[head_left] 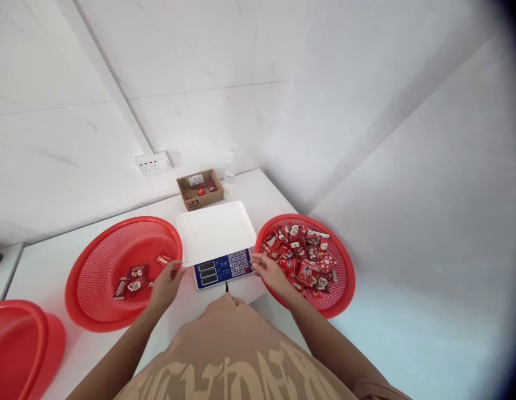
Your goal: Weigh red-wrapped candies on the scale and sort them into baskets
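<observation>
A digital scale with a blue keypad panel [223, 269] and a bare white tray [216, 232] stands on the table. My left hand [168, 283] is at the tray's front left corner, beside the left basket's rim; its fingers are curled together, and what they hold, if anything, is too small to make out. Just right of the keypad is my right hand [271, 274], fingers apart and holding nothing, over the right basket's rim. That red basket [347, 278] carries many red candy packets [297, 253]. A few packets [135, 279] lie in the left red basket [85, 278].
Behind the scale, a small cardboard box [193, 203] holds some red packets, with a clear plastic bottle [229, 165] beside it. Another red basket [53, 344] is at the lower left. Walls border the white table [264, 191] behind and to the right.
</observation>
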`<action>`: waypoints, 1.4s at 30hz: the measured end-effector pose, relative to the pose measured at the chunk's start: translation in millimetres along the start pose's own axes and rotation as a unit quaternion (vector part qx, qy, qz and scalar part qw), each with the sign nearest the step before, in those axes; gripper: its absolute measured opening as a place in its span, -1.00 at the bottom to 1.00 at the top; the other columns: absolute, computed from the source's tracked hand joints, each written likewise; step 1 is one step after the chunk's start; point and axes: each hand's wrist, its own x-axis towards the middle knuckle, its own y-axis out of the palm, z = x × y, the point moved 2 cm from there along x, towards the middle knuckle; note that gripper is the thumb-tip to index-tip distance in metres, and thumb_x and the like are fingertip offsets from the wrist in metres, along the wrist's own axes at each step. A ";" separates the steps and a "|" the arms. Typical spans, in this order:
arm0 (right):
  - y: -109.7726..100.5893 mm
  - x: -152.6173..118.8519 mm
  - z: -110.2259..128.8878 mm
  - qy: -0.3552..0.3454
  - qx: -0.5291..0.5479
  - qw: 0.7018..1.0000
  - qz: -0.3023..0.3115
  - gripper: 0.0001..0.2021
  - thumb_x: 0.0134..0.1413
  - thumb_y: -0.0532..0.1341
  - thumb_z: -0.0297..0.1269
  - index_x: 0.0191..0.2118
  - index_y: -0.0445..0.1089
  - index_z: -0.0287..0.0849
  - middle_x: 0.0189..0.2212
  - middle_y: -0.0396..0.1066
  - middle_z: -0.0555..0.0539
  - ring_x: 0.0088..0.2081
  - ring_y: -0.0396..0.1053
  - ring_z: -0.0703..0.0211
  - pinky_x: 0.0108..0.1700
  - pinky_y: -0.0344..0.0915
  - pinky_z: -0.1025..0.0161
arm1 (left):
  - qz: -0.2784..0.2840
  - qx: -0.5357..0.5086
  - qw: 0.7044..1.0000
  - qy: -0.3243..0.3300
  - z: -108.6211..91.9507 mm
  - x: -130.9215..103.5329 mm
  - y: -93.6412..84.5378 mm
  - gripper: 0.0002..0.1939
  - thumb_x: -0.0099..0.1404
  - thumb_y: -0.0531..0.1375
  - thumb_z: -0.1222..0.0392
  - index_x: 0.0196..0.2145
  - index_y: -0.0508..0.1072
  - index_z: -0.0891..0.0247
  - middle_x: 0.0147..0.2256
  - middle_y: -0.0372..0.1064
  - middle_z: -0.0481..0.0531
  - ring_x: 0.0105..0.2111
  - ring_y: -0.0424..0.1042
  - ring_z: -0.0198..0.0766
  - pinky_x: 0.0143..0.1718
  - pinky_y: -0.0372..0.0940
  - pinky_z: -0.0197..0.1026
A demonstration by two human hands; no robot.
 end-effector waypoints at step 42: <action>-28.5 26.0 45.5 0.018 0.074 0.991 -0.107 -0.79 -0.25 0.21 -0.22 -0.38 0.26 -0.10 -0.51 0.29 0.07 -0.49 0.30 0.29 -0.53 0.26 0.38 | 0.042 0.196 0.949 0.245 -26.5 -9.7 35.1 -0.53 0.29 0.00 -0.04 0.09 0.23 0.21 0.16 0.13 0.20 0.22 0.03 -0.06 0.16 0.08 0.08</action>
